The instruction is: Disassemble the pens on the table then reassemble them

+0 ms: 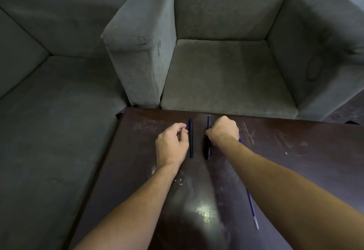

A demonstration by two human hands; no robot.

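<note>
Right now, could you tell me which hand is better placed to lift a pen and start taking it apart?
Probably the right. The right hand is curled over the right pen, apparently gripping it, while the left hand sits beside the left pen, fingertips near it with no clear grip.

Two dark pens are lying parallel and apart near the far edge of the bench (295, 151). The left grip (172, 143) is resting just beside the left pen (190, 147), fingers curled, tips at its side; whether they are pinching it is unclear. The right grip (223, 130) is curling over the middle of the right pen (208, 151), thumb against it. A thin purple refill (251, 204) with a pale tip is lying partly under the right forearm. A grey armchair (226, 72) is standing beyond the bench, and a sofa (49, 112) is standing to the left.
</note>
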